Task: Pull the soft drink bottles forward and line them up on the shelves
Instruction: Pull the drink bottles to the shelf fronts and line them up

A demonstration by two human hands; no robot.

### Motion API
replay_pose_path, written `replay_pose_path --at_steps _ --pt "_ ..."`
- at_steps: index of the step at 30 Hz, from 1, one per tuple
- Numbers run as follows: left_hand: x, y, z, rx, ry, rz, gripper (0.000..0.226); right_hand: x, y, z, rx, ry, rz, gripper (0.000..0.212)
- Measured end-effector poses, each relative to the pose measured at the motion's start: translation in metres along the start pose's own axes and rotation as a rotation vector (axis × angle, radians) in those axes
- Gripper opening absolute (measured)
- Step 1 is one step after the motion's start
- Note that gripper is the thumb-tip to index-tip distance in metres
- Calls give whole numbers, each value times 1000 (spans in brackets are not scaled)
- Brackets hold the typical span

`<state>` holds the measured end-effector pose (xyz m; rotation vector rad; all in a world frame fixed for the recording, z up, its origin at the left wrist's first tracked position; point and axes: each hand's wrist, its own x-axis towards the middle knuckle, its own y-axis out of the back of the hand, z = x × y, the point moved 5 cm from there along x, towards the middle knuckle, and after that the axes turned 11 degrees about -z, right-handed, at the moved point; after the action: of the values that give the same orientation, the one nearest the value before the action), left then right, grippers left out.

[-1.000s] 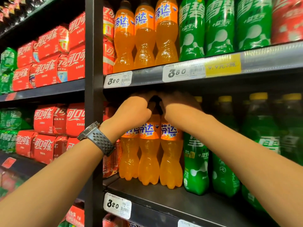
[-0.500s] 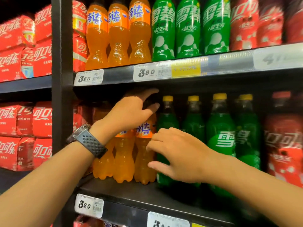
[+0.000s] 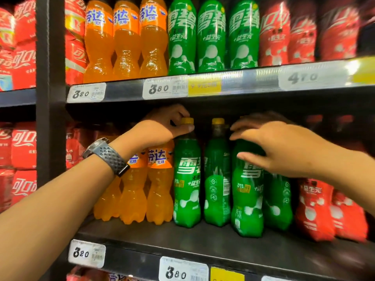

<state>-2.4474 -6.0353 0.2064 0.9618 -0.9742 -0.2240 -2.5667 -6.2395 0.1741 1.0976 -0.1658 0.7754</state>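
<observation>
Head view looks at a dark lower shelf (image 3: 203, 244) where soft drink bottles stand upright in a row: orange bottles (image 3: 158, 195) at the left, green ones in the middle, red bottles (image 3: 314, 209) at the right. The left hand (image 3: 162, 126), with a wristwatch (image 3: 107, 157) on its wrist, reaches in under the upper shelf (image 3: 243, 82) and grips the first green bottle (image 3: 186, 179) at its neck, the thumb lying across just below the yellow cap and the fingers curled behind it. This bottle stands just beside the last orange one. The second green bottle (image 3: 217, 179) stands next to it, set a little further back, its label turned sideways. The right hand (image 3: 280, 147) is spread with straight, relaxed fingers over the top of the third green bottle (image 3: 246, 195); its thumb lies in front of the label, and whether the palm presses on the bottle I cannot tell. That third bottle stands nearest the shelf's front edge, with a fourth green bottle (image 3: 278, 203) behind and to its right. White price tags (image 3: 86, 253) sit along the shelf fronts. On the upper shelf, orange, green and red bottles stand in a straight line at the edge.
</observation>
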Motion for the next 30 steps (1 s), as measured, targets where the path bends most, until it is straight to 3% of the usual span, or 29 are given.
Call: replay_pose_path --at_steps 8,12,19,30 --pt "14 3 9 75 52 -54 28 7 4 47 143 -216 49 58" --pt "16 2 5 57 54 -94 32 16 1 60 287 -318 -8 48" --pt "25 3 8 27 23 -179 33 30 0 65 620 -232 -78 29" --pt "33 0 8 86 -48 -239 28 33 -2 73 737 -175 -91 25"
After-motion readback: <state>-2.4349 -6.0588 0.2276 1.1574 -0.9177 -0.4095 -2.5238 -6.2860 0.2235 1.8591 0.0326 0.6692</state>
